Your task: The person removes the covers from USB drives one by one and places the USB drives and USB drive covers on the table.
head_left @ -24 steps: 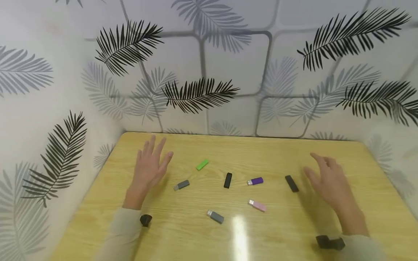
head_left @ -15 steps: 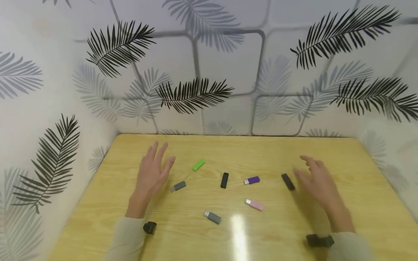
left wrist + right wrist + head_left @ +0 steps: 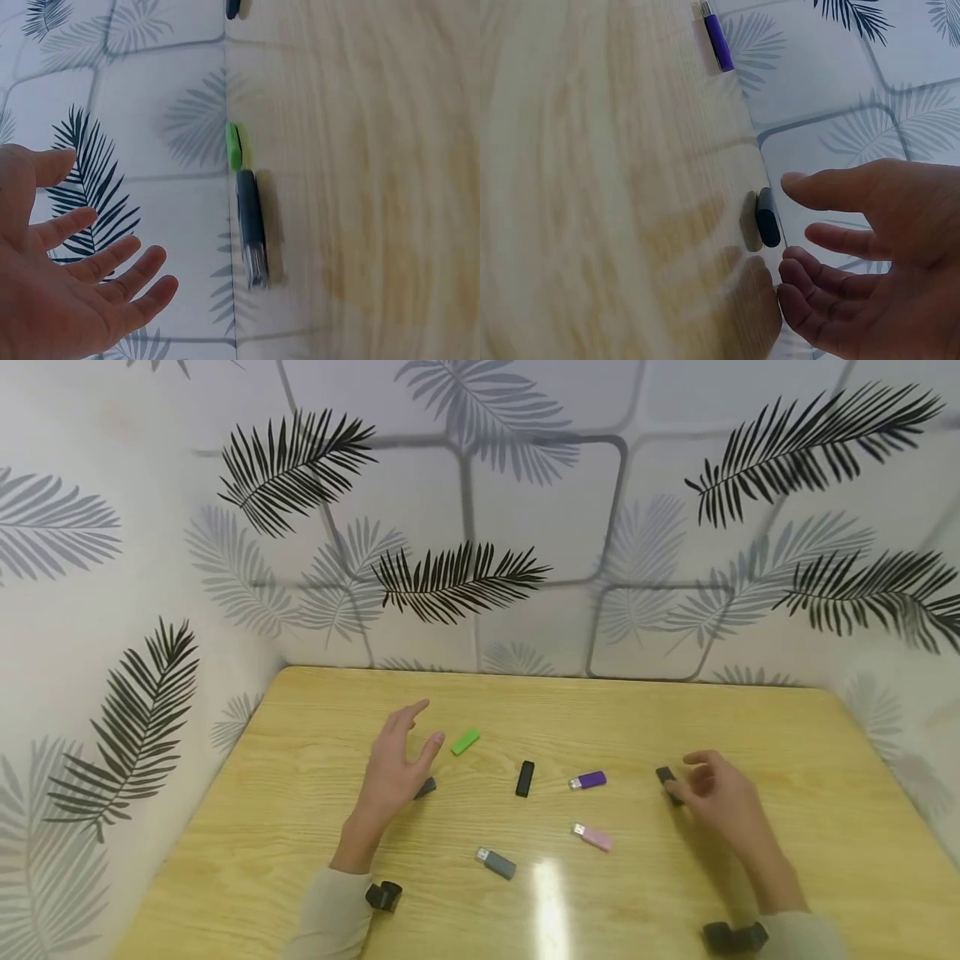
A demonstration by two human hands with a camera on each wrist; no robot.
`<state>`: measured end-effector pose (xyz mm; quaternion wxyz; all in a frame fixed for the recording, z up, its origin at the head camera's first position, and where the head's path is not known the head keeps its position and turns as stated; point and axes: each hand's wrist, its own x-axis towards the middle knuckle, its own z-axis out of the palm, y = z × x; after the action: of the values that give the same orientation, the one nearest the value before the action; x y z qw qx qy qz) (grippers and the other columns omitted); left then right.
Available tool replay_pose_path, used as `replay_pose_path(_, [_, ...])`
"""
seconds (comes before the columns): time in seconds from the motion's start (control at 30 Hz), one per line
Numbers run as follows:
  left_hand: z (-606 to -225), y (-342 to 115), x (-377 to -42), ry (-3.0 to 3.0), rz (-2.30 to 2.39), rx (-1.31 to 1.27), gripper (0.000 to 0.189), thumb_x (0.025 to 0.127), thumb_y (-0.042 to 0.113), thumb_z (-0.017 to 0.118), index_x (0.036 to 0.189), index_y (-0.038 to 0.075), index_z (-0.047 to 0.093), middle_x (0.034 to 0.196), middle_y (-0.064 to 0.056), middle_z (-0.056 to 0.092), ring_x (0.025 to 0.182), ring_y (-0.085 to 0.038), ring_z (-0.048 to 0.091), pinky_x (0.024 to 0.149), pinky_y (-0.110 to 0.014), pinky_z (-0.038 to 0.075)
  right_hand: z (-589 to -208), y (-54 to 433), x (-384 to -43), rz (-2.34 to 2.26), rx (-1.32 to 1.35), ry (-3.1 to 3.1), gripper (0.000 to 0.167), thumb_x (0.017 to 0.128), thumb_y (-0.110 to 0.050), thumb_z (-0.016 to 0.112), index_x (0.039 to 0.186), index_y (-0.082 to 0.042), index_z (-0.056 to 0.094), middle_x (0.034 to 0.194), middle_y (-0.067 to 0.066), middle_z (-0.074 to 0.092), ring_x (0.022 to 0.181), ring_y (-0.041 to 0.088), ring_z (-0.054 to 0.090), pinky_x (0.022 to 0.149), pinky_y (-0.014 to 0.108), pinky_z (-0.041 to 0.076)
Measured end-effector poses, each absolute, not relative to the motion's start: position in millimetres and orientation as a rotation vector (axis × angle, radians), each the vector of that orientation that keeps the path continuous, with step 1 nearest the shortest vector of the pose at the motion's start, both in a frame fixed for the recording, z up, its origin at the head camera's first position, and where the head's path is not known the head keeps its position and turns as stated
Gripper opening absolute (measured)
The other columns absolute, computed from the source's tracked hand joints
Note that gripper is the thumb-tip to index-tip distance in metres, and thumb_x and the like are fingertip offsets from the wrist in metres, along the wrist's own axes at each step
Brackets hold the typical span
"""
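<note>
My left hand (image 3: 393, 772) hovers above the table with fingers spread, holding nothing. It partly hides a grey USB stick (image 3: 426, 787), which the left wrist view shows whole, metal plug and all. Just beyond lies a small green stick (image 3: 465, 742). My right hand (image 3: 723, 793) is by a black USB stick (image 3: 663, 772), its thumb and fingers loosely bent. From the right wrist view, that black stick (image 3: 766, 217) still lies on the table, with a gap between it and the fingertips. A second black stick (image 3: 525, 778) and a purple USB stick (image 3: 592, 779) lie between the hands.
Nearer the front lie a pink USB stick (image 3: 596, 838) and another grey USB stick (image 3: 498, 863). The wooden table (image 3: 300, 693) meets a leaf-patterned wall (image 3: 540, 627) at its back edge. A light reflection shines at the table's front.
My left hand has shifted rightward, partly covering the grey USB stick. The right hand has moved left to the black stick, its thumb and fingers bending closer together. The sticks stay in place.
</note>
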<state>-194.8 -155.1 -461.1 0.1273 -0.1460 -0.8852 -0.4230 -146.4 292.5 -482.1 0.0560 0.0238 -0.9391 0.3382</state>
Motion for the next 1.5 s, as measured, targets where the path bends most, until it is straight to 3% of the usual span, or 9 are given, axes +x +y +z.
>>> replay_pose_path(0.3, [-461.1, -138.9, -192.5, -2.485, -1.377, -0.477, 0.051, 0.103, 0.024, 0.065, 0.149, 0.008, 0.049, 0.144, -0.019, 0.052, 0.125, -0.044, 0.055, 0.098, -0.063, 0.047, -484.0, 289.4, -147.7, 1.023, 0.077, -2.913, 0.043, 0.087, -0.012, 0.083, 0.118, 0.010, 0.063, 0.098, 0.021, 0.070, 0.088, 0.035, 0.068, 0.076, 0.047, 0.056])
replay_pose_path(0.57, [-465.7, -127.9, -190.2, -2.499, -1.503, -0.464, 0.044, 0.101, 0.017, 0.069, 0.142, 0.006, 0.057, 0.137, -0.017, 0.059, 0.116, -0.042, 0.062, 0.093, -0.061, 0.052, -483.3, 285.9, -147.6, 1.039, 0.047, -2.958, 0.030, 0.087, -0.010, 0.080, 0.110, 0.006, 0.069, 0.095, 0.016, 0.072, 0.086, 0.031, 0.068, 0.069, 0.036, 0.053])
replay_pose_path(0.83, [-464.9, -117.8, -188.6, -2.514, -1.607, -0.430, 0.041, 0.097, 0.017, 0.074, 0.136, 0.010, 0.063, 0.123, -0.020, 0.067, 0.107, -0.032, 0.070, 0.092, -0.051, 0.057, -478.7, 280.9, -148.0, 1.088, 0.072, -2.912, 0.029, 0.087, -0.009, 0.080, 0.111, 0.004, 0.071, 0.100, 0.021, 0.073, 0.090, 0.035, 0.070, 0.078, 0.046, 0.058])
replay_pose_path(1.03, [-461.5, -109.5, -188.4, -2.501, -1.660, -0.488, 0.043, 0.096, 0.014, 0.075, 0.137, 0.010, 0.062, 0.119, -0.018, 0.069, 0.104, -0.031, 0.071, 0.088, -0.045, 0.059, -471.8, 271.9, -148.5, 1.138, 0.139, -2.836, 0.029, 0.085, -0.003, 0.081, 0.112, 0.004, 0.071, 0.100, 0.020, 0.072, 0.089, 0.031, 0.070, 0.073, 0.031, 0.059])
replay_pose_path(1.23, [-457.8, -103.2, -184.1, -2.517, -1.672, -0.497, 0.041, 0.095, 0.010, 0.075, 0.134, 0.010, 0.064, 0.116, -0.010, 0.070, 0.100, -0.027, 0.072, 0.086, -0.041, 0.060, -462.6, 260.9, -146.6, 1.151, 0.205, -2.769, 0.027, 0.084, 0.002, 0.080, 0.110, 0.003, 0.073, 0.098, 0.015, 0.073, 0.090, 0.030, 0.069, 0.072, 0.026, 0.058])
replay_pose_path(1.33, [-455.2, -99.3, -182.8, -2.516, -1.709, -0.509, 0.039, 0.095, 0.008, 0.075, 0.133, 0.009, 0.065, 0.117, -0.010, 0.070, 0.101, -0.027, 0.071, 0.086, -0.041, 0.060, -456.4, 254.3, -145.9, 1.168, 0.235, -2.744, 0.025, 0.085, 0.001, 0.080, 0.109, 0.002, 0.074, 0.099, 0.015, 0.074, 0.091, 0.030, 0.070, 0.074, 0.028, 0.059])
replay_pose_path(1.5, [-451.4, -93.1, -180.9, -2.494, -1.783, -0.553, 0.037, 0.095, 0.006, 0.075, 0.131, 0.007, 0.066, 0.119, -0.011, 0.069, 0.103, -0.028, 0.071, 0.087, -0.040, 0.060, -449.7, 245.0, -145.2, 1.182, 0.280, -2.701, 0.025, 0.084, 0.001, 0.081, 0.108, 0.002, 0.073, 0.101, 0.015, 0.074, 0.092, 0.031, 0.069, 0.081, 0.045, 0.060])
